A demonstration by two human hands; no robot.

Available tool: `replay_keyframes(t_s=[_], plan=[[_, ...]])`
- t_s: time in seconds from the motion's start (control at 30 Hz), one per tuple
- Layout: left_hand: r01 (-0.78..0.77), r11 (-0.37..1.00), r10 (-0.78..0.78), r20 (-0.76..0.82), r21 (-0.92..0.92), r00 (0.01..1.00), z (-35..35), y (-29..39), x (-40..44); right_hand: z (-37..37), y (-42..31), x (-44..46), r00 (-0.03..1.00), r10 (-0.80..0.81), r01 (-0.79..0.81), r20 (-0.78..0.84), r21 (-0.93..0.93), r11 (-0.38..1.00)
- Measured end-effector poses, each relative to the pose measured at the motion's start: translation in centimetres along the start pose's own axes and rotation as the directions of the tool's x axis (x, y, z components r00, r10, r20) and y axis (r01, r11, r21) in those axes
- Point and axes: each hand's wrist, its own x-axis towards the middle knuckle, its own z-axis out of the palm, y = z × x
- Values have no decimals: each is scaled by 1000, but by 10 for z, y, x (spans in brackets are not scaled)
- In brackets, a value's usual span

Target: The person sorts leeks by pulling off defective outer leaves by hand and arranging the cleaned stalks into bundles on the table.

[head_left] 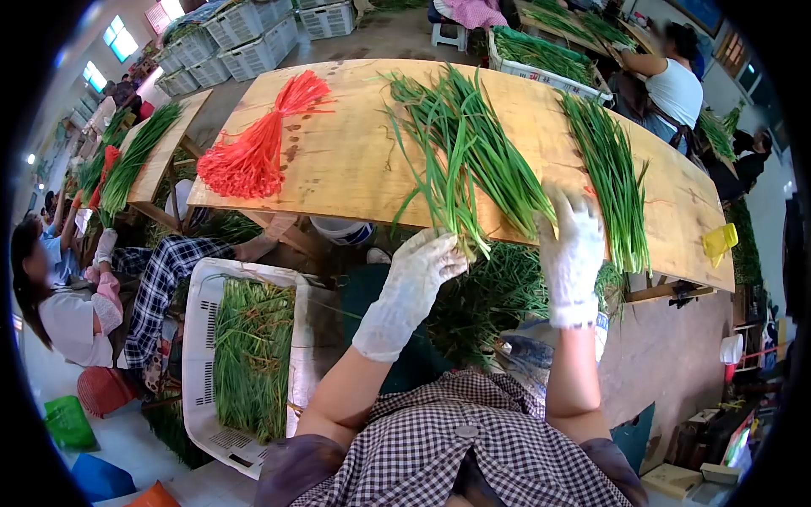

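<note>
Both my hands wear pale, thin gloves and work at the near edge of a wooden table (351,160). My left hand (418,266) pinches the pale stalk ends of a loose bunch of garlic chives (456,182). Over the stalk ends of a thicker bunch of garlic chives (498,156), just to the right, my right hand (573,249) is curled, its fingers bent around them. The two bunches overlap toward their leafy tips. Another bunch of garlic chives (606,173) lies right of my right hand, its ends hanging over the edge.
Red plastic ties (253,152) lie fanned on the table's left. A yellow object (719,243) sits at its right edge. A white crate (198,363) of chives stands at my left, with more greens (490,296) under the table. Other people work at tables left and back right.
</note>
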Motion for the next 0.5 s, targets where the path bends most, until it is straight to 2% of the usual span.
replay_keyframes(t_s=[0.03,0.07,0.1,0.13,0.17,0.2,0.23,0.3,0.37,0.43,0.5], plan=[[8,1000,-8,-2,-6,1000,4,-4,-8,-7,-8,-14,976,194,-216,102,299,929],[-1,995,8,-77,98,997,7,-9,-16,-5,-7,-30,935,220,-291,278,250,923],[0,979,32,-151,202,988,9,-15,-23,9,-10,-50,895,169,-395,412,561,727],[31,983,6,-203,182,979,8,-21,-28,23,-13,-70,836,114,-531,537,738,416],[44,983,-5,-211,179,977,2,-28,-30,29,-17,-78,707,36,-693,706,681,238],[104,959,-32,-266,263,963,-8,-36,-30,35,-18,-84,707,48,-654,705,627,423],[165,925,-50,-319,343,946,-9,-38,-31,41,-19,-89,689,57,-703,722,647,294],[171,931,-41,-375,322,926,-6,-38,-32,44,-17,-98,651,51,-749,757,630,205],[104,880,81,-361,464,929,0,-36,-29,42,-19,-104,667,73,-742,741,653,155],[65,877,113,-334,477,936,0,-38,-29,38,-19,-109,688,97,-726,720,679,108],[-51,846,258,-324,531,910,4,-37,-30,35,-18,-115,693,165,-687,702,713,-144]])
